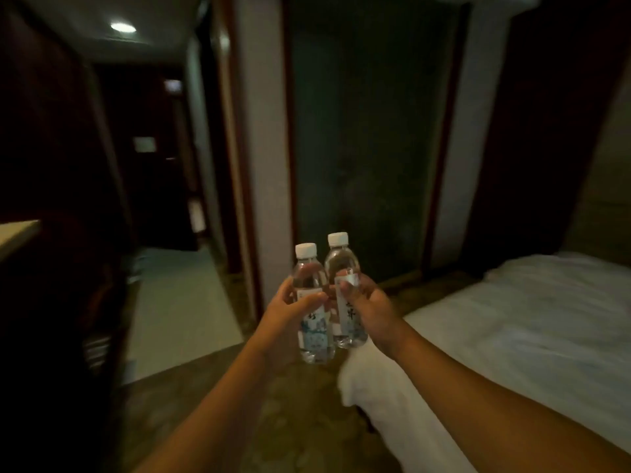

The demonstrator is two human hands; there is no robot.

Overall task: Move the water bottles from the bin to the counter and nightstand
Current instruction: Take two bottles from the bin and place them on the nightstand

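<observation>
While both hands carry, L hand (290, 310) is wrapped round the label of the left bottle (311, 302); R hand (367, 307) likewise closed on the right bottle (343, 291). Both upright, white caps on, bodies side by side, touching or nearly so, held in mid-air above floor w/ bed (512, 322) corner just to the right. Bin, counter, nightstand not in view. Risks: dim room, frame blurred, so could trip on the bed corner; bottles knocking each other could loosen a grip, esp. the R one, held mostly by fingertips.
</observation>
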